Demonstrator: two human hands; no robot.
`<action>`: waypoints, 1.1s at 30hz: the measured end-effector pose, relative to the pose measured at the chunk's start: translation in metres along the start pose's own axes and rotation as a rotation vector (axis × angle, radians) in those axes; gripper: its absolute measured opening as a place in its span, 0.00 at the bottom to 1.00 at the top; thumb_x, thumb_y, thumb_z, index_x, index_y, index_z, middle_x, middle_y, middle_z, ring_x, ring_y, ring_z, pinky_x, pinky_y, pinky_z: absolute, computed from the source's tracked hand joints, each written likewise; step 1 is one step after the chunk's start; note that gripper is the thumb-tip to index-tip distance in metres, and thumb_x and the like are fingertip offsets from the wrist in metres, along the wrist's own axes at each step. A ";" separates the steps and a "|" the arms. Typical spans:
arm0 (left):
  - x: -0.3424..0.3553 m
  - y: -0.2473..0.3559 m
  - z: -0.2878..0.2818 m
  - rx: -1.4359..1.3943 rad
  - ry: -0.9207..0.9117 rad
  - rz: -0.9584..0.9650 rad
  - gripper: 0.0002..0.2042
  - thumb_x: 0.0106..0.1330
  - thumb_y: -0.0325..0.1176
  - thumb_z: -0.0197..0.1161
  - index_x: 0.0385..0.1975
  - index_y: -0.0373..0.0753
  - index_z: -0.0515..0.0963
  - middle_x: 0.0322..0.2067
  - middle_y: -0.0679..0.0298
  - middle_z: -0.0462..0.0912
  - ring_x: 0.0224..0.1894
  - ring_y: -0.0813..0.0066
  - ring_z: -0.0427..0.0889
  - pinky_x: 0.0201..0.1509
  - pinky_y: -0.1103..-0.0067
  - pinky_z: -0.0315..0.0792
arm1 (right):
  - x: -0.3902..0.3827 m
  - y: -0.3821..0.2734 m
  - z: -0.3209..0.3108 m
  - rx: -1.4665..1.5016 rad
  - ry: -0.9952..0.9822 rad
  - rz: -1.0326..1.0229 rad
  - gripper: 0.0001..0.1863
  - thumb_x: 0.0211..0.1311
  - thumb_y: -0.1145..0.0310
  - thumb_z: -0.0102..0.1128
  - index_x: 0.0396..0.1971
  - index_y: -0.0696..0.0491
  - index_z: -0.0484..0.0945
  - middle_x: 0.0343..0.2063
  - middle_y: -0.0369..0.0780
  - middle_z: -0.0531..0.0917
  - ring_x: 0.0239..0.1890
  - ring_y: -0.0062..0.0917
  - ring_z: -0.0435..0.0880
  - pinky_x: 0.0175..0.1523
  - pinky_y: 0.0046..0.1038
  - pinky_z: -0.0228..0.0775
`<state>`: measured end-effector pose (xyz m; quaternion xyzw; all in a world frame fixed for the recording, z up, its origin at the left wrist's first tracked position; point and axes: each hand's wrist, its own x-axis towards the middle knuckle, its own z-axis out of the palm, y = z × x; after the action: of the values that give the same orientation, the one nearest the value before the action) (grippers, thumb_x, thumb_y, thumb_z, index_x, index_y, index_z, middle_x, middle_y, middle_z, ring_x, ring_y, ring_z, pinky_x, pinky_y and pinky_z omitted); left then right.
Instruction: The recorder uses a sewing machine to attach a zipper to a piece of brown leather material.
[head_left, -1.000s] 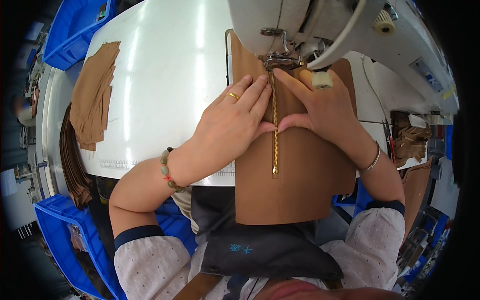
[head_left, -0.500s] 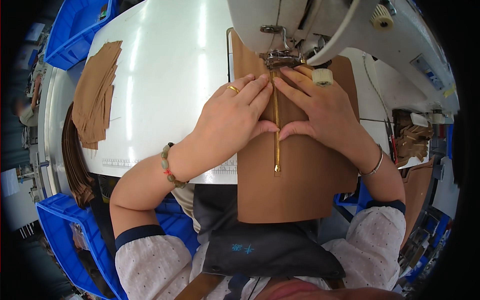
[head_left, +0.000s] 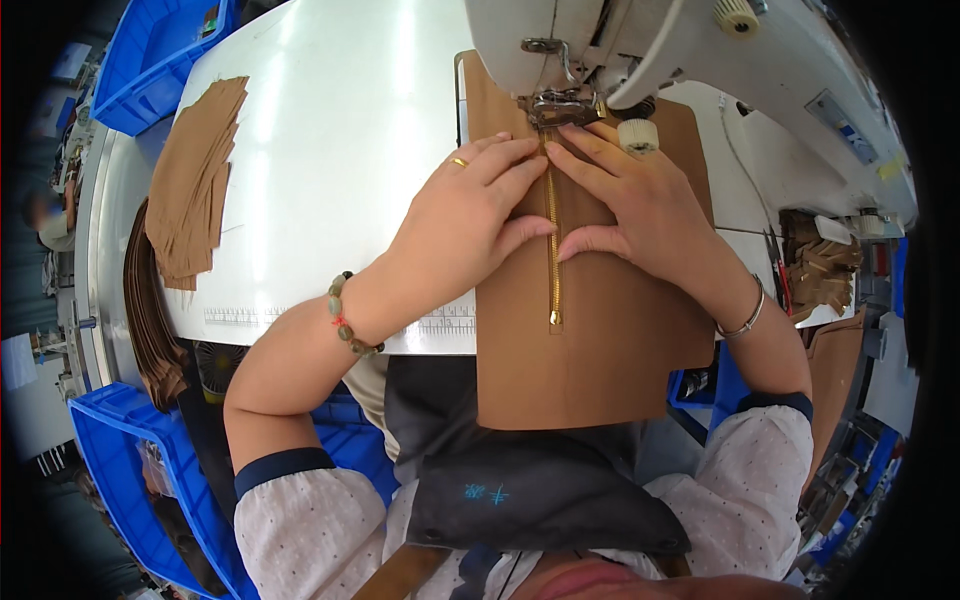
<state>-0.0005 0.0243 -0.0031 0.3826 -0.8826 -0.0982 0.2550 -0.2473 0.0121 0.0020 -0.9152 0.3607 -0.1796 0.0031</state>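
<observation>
A brown panel, leather-like, lies under the needle area of a white sewing machine. Down its middle runs a gold-toothed zipper set in a narrow slot, its pull at the near end. My left hand rests flat on the panel, fingertips beside the zipper just short of the presser foot, thumb touching the teeth. On the zipper's right side, my right hand presses the panel with fingers spread, its fingertips close to the foot. The panel's near end hangs past the table edge over my dark apron.
Brown cut pieces lie in a stack at the left of the white table, with more curved strips beside it. Blue bins stand left. At right are red-handled scissors or snips and small brown pieces.
The panel and zipper have slid a little away from me, further under the machine. Both hands have moved forward with it, still flat on the panel.
</observation>
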 end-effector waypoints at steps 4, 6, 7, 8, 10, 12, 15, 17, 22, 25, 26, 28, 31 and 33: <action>-0.011 0.011 -0.011 -0.631 0.210 -0.355 0.26 0.74 0.32 0.63 0.70 0.35 0.68 0.71 0.56 0.67 0.72 0.66 0.68 0.74 0.68 0.66 | -0.018 -0.015 0.000 0.077 -0.063 -0.034 0.45 0.51 0.37 0.71 0.65 0.51 0.77 0.67 0.48 0.74 0.70 0.46 0.71 0.73 0.50 0.63; -0.026 0.024 -0.018 -0.951 0.289 -0.553 0.28 0.74 0.31 0.62 0.72 0.33 0.65 0.72 0.55 0.66 0.73 0.66 0.67 0.74 0.67 0.65 | -0.033 -0.037 -0.009 0.151 -0.113 -0.035 0.45 0.51 0.38 0.71 0.65 0.50 0.77 0.69 0.49 0.71 0.71 0.48 0.70 0.74 0.53 0.61; -0.034 0.032 -0.023 -1.272 0.356 -0.752 0.30 0.75 0.31 0.60 0.74 0.31 0.61 0.73 0.53 0.64 0.74 0.65 0.65 0.75 0.67 0.64 | -0.041 -0.050 -0.014 0.229 -0.162 -0.031 0.44 0.51 0.38 0.71 0.65 0.50 0.76 0.71 0.50 0.68 0.73 0.49 0.68 0.74 0.56 0.59; -0.042 0.041 -0.029 -1.361 0.385 -0.826 0.31 0.75 0.31 0.57 0.75 0.28 0.57 0.73 0.51 0.63 0.74 0.63 0.66 0.74 0.67 0.67 | -0.051 -0.063 -0.020 0.267 -0.202 -0.043 0.48 0.49 0.38 0.73 0.67 0.52 0.73 0.72 0.53 0.66 0.74 0.51 0.66 0.73 0.59 0.58; -0.066 0.047 -0.036 -1.506 0.342 -0.851 0.30 0.76 0.30 0.57 0.75 0.29 0.57 0.73 0.52 0.63 0.73 0.63 0.67 0.72 0.68 0.68 | -0.064 -0.090 -0.030 0.303 -0.236 -0.022 0.51 0.47 0.38 0.74 0.68 0.54 0.71 0.73 0.53 0.65 0.74 0.52 0.65 0.73 0.60 0.57; -0.086 0.052 -0.044 -1.725 0.176 -0.894 0.28 0.77 0.28 0.54 0.75 0.32 0.58 0.72 0.56 0.67 0.71 0.66 0.71 0.68 0.70 0.72 | -0.076 -0.114 -0.034 0.327 -0.266 -0.011 0.55 0.46 0.44 0.77 0.71 0.59 0.66 0.73 0.56 0.64 0.75 0.53 0.63 0.73 0.61 0.56; -0.102 0.063 -0.043 -1.803 -0.139 -0.837 0.26 0.78 0.26 0.52 0.74 0.32 0.61 0.71 0.58 0.70 0.70 0.69 0.73 0.67 0.73 0.72 | -0.088 -0.128 -0.013 0.111 -0.187 -0.032 0.49 0.50 0.55 0.77 0.71 0.59 0.66 0.74 0.54 0.64 0.75 0.53 0.64 0.74 0.60 0.56; -0.105 0.075 -0.041 -1.643 -0.126 -0.844 0.26 0.78 0.27 0.54 0.74 0.30 0.61 0.67 0.55 0.74 0.69 0.67 0.75 0.66 0.72 0.75 | -0.089 -0.123 -0.014 0.145 -0.167 -0.018 0.39 0.54 0.68 0.71 0.68 0.59 0.71 0.72 0.51 0.70 0.74 0.48 0.67 0.75 0.56 0.56; -0.100 0.081 -0.025 -0.624 0.041 -0.348 0.18 0.69 0.25 0.63 0.59 0.37 0.78 0.47 0.59 0.85 0.48 0.66 0.84 0.47 0.72 0.79 | -0.100 -0.102 -0.015 0.739 -0.038 0.156 0.23 0.64 0.77 0.56 0.60 0.58 0.81 0.63 0.46 0.82 0.70 0.39 0.76 0.78 0.49 0.53; -0.089 0.079 -0.006 -0.316 0.220 -0.190 0.15 0.62 0.26 0.67 0.50 0.39 0.83 0.43 0.65 0.84 0.43 0.63 0.80 0.46 0.68 0.75 | -0.101 -0.105 -0.017 0.849 0.012 0.200 0.23 0.68 0.76 0.46 0.58 0.59 0.83 0.62 0.48 0.82 0.69 0.41 0.77 0.79 0.49 0.52; -0.088 0.076 -0.002 -0.198 0.206 -0.141 0.15 0.60 0.26 0.70 0.48 0.40 0.84 0.42 0.67 0.84 0.42 0.65 0.80 0.46 0.70 0.73 | -0.101 -0.105 -0.018 0.843 0.025 0.212 0.23 0.68 0.76 0.46 0.58 0.59 0.83 0.62 0.49 0.82 0.69 0.42 0.77 0.79 0.49 0.52; -0.088 0.073 0.004 -0.080 0.196 -0.105 0.16 0.57 0.26 0.72 0.47 0.41 0.85 0.42 0.68 0.84 0.41 0.68 0.79 0.46 0.71 0.71 | -0.100 -0.105 -0.019 0.839 0.024 0.217 0.23 0.68 0.76 0.46 0.58 0.59 0.83 0.62 0.50 0.82 0.69 0.43 0.77 0.79 0.50 0.52; -0.090 0.070 0.010 0.020 0.212 -0.084 0.14 0.54 0.29 0.74 0.42 0.43 0.87 0.39 0.71 0.83 0.40 0.72 0.78 0.46 0.74 0.69 | -0.100 -0.107 -0.019 0.817 0.035 0.245 0.22 0.69 0.73 0.45 0.57 0.60 0.83 0.61 0.52 0.82 0.68 0.45 0.78 0.78 0.50 0.53; -0.090 0.068 0.011 0.027 0.257 -0.070 0.13 0.52 0.31 0.75 0.39 0.43 0.87 0.39 0.71 0.83 0.40 0.73 0.78 0.45 0.74 0.70 | -0.101 -0.108 -0.019 0.814 0.045 0.266 0.22 0.70 0.71 0.45 0.56 0.59 0.83 0.61 0.52 0.82 0.68 0.45 0.78 0.78 0.50 0.53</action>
<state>0.0031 0.1360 -0.0216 0.4260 -0.8300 -0.0453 0.3572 -0.2511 0.1610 0.0014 -0.7807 0.3751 -0.3254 0.3793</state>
